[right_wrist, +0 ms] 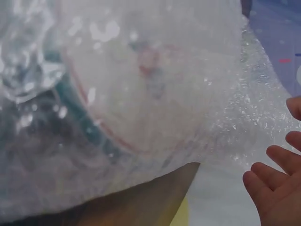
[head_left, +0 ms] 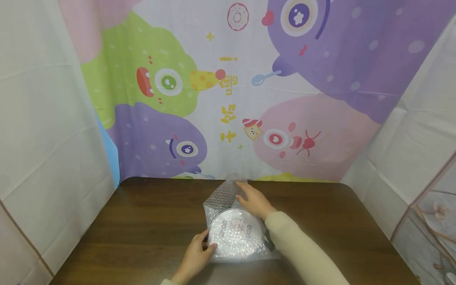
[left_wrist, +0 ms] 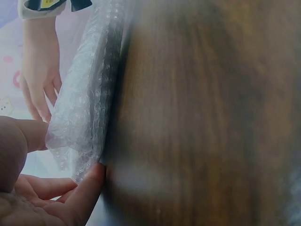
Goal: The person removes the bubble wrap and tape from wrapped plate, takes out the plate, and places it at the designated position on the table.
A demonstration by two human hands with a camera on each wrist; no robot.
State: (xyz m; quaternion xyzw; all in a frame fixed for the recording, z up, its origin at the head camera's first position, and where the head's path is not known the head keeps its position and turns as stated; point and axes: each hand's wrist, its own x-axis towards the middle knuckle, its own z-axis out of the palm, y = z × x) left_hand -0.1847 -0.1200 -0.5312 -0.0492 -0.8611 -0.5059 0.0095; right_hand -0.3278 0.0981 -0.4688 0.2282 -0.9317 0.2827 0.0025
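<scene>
A round white, plate-like thing [head_left: 236,231] with small printed figures lies inside clear bubble wrap [head_left: 222,196] near the table's front. In the right wrist view a reddish line and teal patches show through the bubble wrap [right_wrist: 225,127]. My left hand [head_left: 195,253] grips the left side of the package, thumb on top. The left wrist view shows its fingers under the edge of the bubble wrap [left_wrist: 80,127]. At the far right of the package, my right hand [head_left: 255,200] has its fingers spread and fairly straight, right at the loose far flap.
The package lies on a dark brown wooden table [head_left: 142,221]. Behind the table hangs a curtain [head_left: 213,150] with cartoon monsters, and pale sheets [head_left: 46,118] hang at both sides. A dark band with a yellow label [left_wrist: 49,4] is on the right wrist.
</scene>
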